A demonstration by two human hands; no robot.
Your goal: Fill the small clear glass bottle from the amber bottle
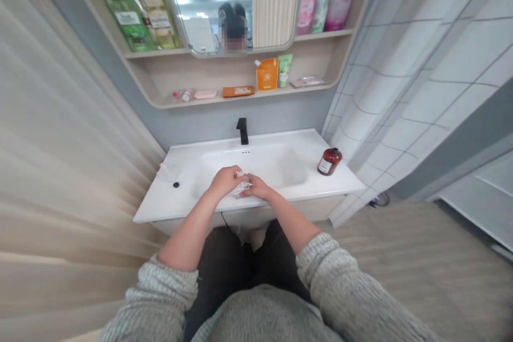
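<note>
While the person leans over the white sink (276, 163), both hands meet above its near side, with a small packet (242, 184) between them. It looks clear and whitish, crinkled like thin plastic, with pale glints along its folds and a ragged lower edge. Fingers cover part of it, and it is too small for me to tell what it contains.

The left hand (224, 179) is mostly closed, its fingers bent over the packet's upper left side. The right hand (258, 188) is half curled, thumb and fingers slightly parted and holding the packet from the right; I can't make out exactly where each fingertip presses.

Behind the hands stands the black tap (242, 131). Well off to the right, a brown bottle (329, 162) with a pale label sits on the counter (340, 186). On the left side, a crumpled, see-through wrapper (168, 172) lies near a small black disc (176, 185). Above the tap, an orange pouch (267, 74) stands beside a green tube (284, 70).
</note>
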